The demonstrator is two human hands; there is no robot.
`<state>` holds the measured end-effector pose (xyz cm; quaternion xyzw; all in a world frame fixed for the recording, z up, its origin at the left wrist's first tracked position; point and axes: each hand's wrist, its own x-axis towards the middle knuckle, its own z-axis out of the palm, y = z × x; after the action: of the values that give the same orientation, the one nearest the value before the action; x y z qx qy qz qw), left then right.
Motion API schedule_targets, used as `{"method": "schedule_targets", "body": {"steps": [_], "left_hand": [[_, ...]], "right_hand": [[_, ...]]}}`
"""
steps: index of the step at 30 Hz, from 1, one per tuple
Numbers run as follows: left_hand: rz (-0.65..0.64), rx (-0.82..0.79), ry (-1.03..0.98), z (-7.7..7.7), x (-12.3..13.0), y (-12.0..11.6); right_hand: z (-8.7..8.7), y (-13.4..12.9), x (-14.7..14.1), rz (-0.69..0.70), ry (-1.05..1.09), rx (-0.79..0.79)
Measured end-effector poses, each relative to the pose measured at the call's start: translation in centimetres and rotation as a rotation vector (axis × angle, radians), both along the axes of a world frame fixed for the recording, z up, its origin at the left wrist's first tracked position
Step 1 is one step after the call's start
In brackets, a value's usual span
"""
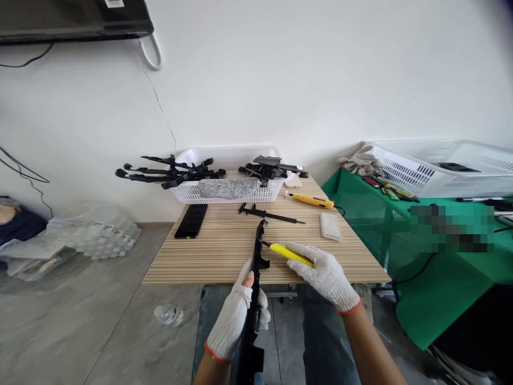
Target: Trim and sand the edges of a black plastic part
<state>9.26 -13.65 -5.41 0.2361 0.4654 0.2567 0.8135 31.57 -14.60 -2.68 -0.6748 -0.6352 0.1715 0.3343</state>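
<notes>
My left hand (234, 315), in a white knit glove with the thumb tip bare, is wrapped round a long black plastic part (256, 283). The part runs from my lap up over the table's front edge. In my gloved right hand (323, 270) is a yellow utility knife (290, 253), held by its handle and pointing left. Its dark blade end meets or lies very close to the upper section of the black part; I cannot tell if it touches. Beyond the part's tip a dark caliper (270, 214) lies on the table.
On the wooden table (208, 264) are a phone (191, 221), a yellow corded tool (312, 201), a whitish square block (331, 226) and a white basket (228, 155) with several black parts (192, 174). At right, a green-covered table (360, 219) bears another basket (404, 171). A plastic bottle (169, 315) lies on the floor.
</notes>
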Motion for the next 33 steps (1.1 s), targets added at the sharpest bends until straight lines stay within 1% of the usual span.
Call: {"method": "schedule_targets", "body": {"steps": [5,7,10,16,19,23,28,33], "left_hand": [[0.019,0.020,0.077,0.70,0.48,-0.27],[0.034,0.040,0.066,0.83,0.52,-0.30],[0.016,0.026,0.010,0.70,0.33,-0.19],[0.005,0.024,-0.005,0.35,-0.07,0.09],[-0.006,0.009,-0.002,0.53,-0.02,0.06],[0.012,0.005,0.006,0.80,0.15,-0.06],[0.007,-0.015,0.054,0.60,0.20,-0.08],[0.018,0.005,0.070,0.67,0.28,-0.13]], "right_hand": [[-0.05,-0.08,0.10,0.016,0.028,-0.017],[-0.11,-0.12,0.14,0.027,0.044,-0.008],[-0.21,-0.14,0.12,0.010,0.046,0.018],[-0.20,-0.06,-0.08,-0.011,0.011,0.008],[-0.09,-0.05,-0.12,-0.012,-0.002,0.003],[-0.02,-0.13,-0.04,0.012,0.007,0.006],[-0.14,-0.16,-0.01,0.014,0.015,0.014],[-0.12,-0.10,-0.13,0.002,-0.004,0.023]]}}
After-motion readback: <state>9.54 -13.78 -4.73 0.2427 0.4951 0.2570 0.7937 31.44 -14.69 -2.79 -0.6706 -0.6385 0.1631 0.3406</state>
